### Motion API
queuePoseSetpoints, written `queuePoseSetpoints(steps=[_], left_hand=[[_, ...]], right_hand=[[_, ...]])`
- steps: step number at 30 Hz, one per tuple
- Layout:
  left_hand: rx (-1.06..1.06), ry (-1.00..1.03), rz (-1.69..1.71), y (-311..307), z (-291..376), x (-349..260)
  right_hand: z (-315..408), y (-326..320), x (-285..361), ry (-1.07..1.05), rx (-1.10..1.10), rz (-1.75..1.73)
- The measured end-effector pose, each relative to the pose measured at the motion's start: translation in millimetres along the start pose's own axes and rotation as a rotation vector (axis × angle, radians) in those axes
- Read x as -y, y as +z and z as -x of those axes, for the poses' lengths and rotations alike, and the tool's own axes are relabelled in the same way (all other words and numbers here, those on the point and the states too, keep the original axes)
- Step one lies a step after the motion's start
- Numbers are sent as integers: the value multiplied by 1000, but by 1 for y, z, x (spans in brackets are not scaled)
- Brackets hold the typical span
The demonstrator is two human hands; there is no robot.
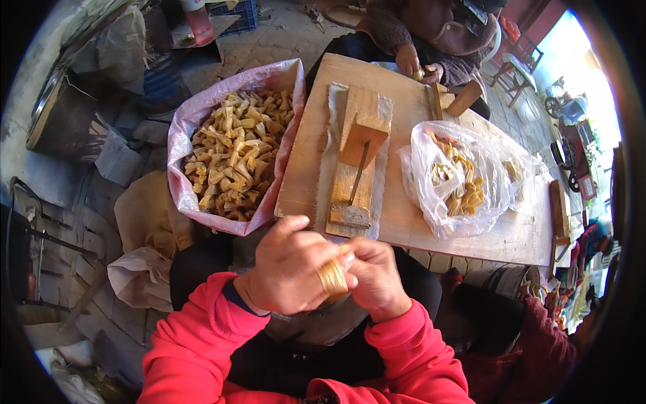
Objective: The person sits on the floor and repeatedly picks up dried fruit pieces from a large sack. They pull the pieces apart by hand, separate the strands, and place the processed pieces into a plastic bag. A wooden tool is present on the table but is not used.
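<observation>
Over my lap, my left hand (290,267) and my right hand (377,275) meet. Between them is a ribbed, pale yellow strip (331,276) that looks like dried husk. It curves round the left fingers while the right thumb and fingers pinch its edge; the fingertips are partly hidden. Just beyond my hands, a wooden jig (351,202) with an upright block and a thin metal rod lies on a grey cloth (384,113). Left of it stands a pink woven sack (179,202), full of small folded husk-like pieces (237,151).
A tilted-looking wooden table (303,187) carries a clear plastic bag (424,202) of similar pieces. Across it, another person's hands (416,65) hold something small beside wooden blocks (464,98). A person in maroon (535,343) sits at right. A metal frame (30,232) stands at left.
</observation>
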State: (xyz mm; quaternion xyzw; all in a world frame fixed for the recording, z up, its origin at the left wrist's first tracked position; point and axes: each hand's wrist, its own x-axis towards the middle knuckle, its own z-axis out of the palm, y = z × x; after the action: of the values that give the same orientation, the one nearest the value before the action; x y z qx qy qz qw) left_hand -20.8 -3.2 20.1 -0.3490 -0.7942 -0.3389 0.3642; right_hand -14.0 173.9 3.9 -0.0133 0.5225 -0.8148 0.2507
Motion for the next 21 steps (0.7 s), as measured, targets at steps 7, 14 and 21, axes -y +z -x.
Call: queuePoseSetpoints(steps=[7,14,21], left_hand=[[180,-328,204,2,0,9],[333,-269,42,4,9,5],[254,-224,317,2,5,12]], right_hand=[[-1,1,20,-661,-69,742],[-7,7,2,-535,-138,1243],[-4,-4,7,41,-2,447]])
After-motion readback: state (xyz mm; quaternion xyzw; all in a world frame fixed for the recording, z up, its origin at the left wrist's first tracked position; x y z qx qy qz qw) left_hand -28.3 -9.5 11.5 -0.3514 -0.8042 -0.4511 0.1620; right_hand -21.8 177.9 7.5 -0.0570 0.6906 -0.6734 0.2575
